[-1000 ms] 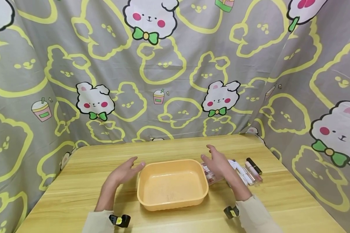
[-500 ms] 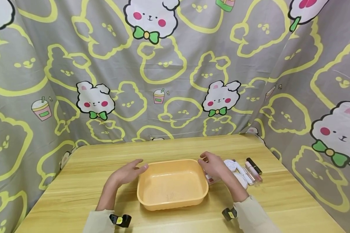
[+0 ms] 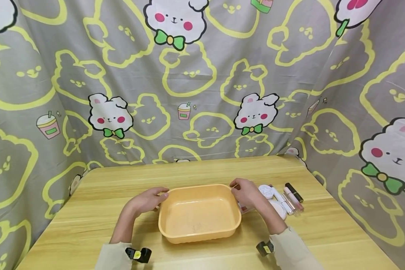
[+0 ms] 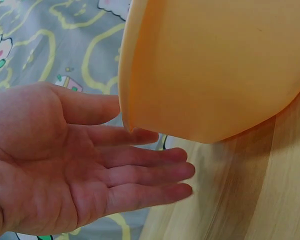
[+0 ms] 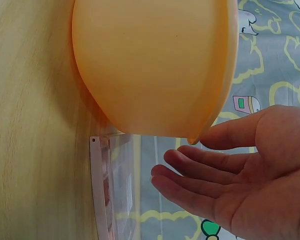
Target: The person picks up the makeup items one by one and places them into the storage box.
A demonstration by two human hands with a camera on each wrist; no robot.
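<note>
A shallow orange-yellow plastic basin [image 3: 199, 215] sits on the wooden table in front of the person, its inside showing no contents in the head view. At its left far corner is the left hand [image 3: 147, 201], thumb at the rim and fingers extended below it. In the left wrist view these fingers [image 4: 150, 172] are nearly straight and spread from the thumb. The right hand [image 3: 248, 194] is at the opposite far corner. Its thumb [image 5: 230, 136] meets the rim, while the other fingers, slightly bent, stay apart from the wall in the right wrist view.
A flat clear-lidded makeup palette [image 5: 105, 185] stands close to the basin's right side. Farther right lie a white round compact [image 3: 266, 191], another round white case [image 3: 277, 209], a black tube [image 3: 294, 192] and several slim cosmetics. A patterned curtain [image 3: 202, 82] surrounds the table.
Both hands have come in to the basin's rim; the right hand moved left and down from above the palette, uncovering the round white items. The basin stays in place.
</note>
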